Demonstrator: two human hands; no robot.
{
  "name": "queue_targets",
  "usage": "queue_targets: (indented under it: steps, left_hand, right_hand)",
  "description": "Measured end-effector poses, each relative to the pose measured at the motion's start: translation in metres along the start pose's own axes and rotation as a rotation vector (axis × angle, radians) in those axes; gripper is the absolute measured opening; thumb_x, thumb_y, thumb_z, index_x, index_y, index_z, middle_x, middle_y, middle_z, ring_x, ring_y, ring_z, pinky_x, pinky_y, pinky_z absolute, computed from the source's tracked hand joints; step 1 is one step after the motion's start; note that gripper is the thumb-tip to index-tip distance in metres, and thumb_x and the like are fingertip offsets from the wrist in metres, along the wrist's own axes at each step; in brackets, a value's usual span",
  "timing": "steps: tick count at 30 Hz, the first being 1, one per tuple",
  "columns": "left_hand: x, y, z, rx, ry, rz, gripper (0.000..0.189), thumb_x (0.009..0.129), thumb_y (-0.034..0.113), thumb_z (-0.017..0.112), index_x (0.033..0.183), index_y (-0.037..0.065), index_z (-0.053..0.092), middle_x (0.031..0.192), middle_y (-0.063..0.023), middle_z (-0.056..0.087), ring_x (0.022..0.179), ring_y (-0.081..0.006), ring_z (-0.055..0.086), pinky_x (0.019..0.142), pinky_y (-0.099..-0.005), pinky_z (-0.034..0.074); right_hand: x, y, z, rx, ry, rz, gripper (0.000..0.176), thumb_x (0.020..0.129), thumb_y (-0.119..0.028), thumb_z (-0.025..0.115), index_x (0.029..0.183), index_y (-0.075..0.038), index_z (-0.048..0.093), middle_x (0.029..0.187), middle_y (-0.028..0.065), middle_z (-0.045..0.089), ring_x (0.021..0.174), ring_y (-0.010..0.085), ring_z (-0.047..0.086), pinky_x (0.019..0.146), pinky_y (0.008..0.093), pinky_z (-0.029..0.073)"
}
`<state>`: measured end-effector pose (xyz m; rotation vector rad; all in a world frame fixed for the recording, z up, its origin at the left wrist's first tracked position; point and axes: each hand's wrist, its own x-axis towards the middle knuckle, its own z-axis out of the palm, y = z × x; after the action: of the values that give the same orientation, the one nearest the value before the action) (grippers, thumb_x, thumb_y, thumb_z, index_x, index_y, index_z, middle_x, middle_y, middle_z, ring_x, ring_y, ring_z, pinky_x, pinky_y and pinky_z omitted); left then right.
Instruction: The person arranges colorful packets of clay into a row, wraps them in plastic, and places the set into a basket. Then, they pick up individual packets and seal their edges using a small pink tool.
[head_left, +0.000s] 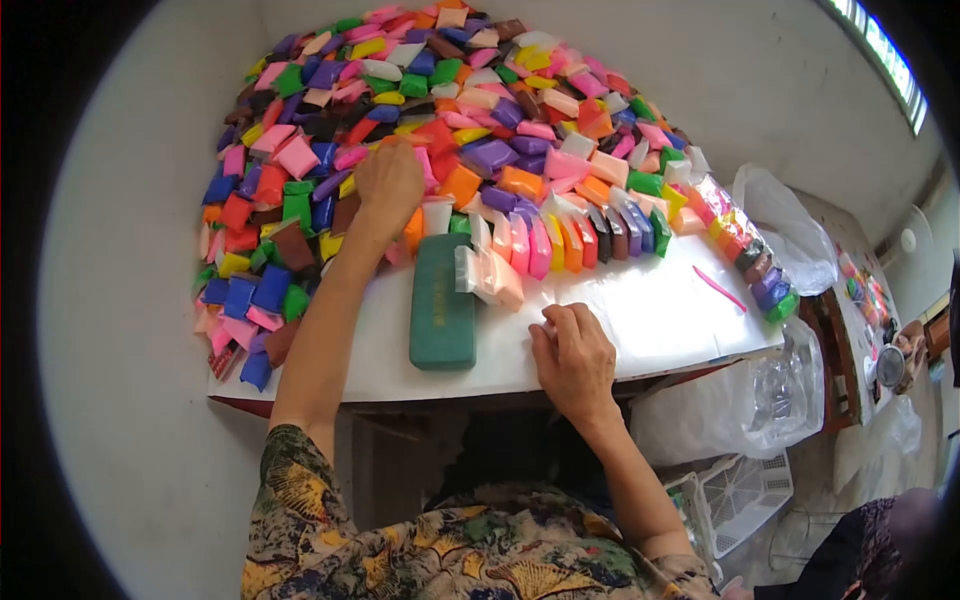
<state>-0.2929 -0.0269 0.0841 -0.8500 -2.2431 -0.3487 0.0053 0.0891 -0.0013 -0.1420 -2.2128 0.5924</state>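
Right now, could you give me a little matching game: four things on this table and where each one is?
1 left hand
2 right hand
3 green block
4 pink stick

A alone on the bare white table, far right
B on the pile of coloured packets
C just right of the block
D between the two arms

Pairs: 1-B, 2-C, 3-D, 4-A

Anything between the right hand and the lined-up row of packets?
Nothing visible. The right hand rests on the white table, bare surface up to the row of packets. The green case lies to its left.
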Motion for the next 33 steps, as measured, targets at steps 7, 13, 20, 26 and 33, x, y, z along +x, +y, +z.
queue_targets:
  steps: [7,13,20,26,33]
  left_hand:
    - [0.006,0.006,0.01,0.044,-0.071,-0.231,0.039,0.085,0.029,0.067,0.105,-0.004,0.062,0.099,-0.0275,0.069,0.091,-0.0435,0.069,0.078,-0.0526,0.055]
    - [0.007,0.007,0.01,-0.145,-0.091,-0.331,0.033,0.082,0.021,0.061,0.102,-0.005,0.065,0.1,-0.0267,0.07,0.096,-0.0439,0.067,0.084,-0.0522,0.053]
    - [0.006,-0.013,0.014,-0.428,-0.086,-0.268,0.035,0.079,0.023,0.068,0.105,-0.001,0.068,0.101,-0.0229,0.071,0.098,-0.0405,0.068,0.085,-0.0476,0.052]
    - [0.001,-0.028,0.026,-0.794,-0.056,-0.277,0.032,0.08,0.016,0.076,0.102,-0.005,0.067,0.091,-0.0169,0.072,0.084,-0.0249,0.069,0.077,-0.0351,0.053]
    - [-0.009,-0.013,0.001,-0.894,-0.021,-0.3,0.027,0.082,0.013,0.073,0.102,-0.004,0.067,0.088,-0.0146,0.071,0.079,-0.0222,0.069,0.073,-0.0332,0.053]
  right_hand:
    - [0.0,0.0,0.001,-0.024,0.014,-0.02,0.022,0.083,-0.008,0.07,0.1,-0.002,0.058,0.09,0.0129,0.055,0.082,0.0311,0.06,0.067,0.0419,0.05]
    - [0.0,0.0,0.001,-0.022,0.008,-0.009,0.023,0.083,-0.008,0.07,0.1,-0.003,0.057,0.089,0.0126,0.055,0.081,0.031,0.06,0.067,0.0419,0.05]
    - [0.001,-0.002,0.0,-0.034,0.006,-0.01,0.022,0.083,-0.008,0.07,0.1,-0.002,0.058,0.09,0.0132,0.056,0.082,0.0316,0.06,0.068,0.0422,0.05]
    - [-0.001,-0.003,-0.001,-0.021,-0.008,-0.01,0.021,0.083,-0.007,0.07,0.1,-0.002,0.058,0.09,0.0135,0.057,0.082,0.0322,0.06,0.069,0.0423,0.05]
    - [0.0,-0.003,-0.001,-0.021,0.0,-0.021,0.022,0.083,-0.007,0.069,0.1,-0.002,0.058,0.09,0.0135,0.057,0.082,0.0323,0.06,0.069,0.043,0.05]
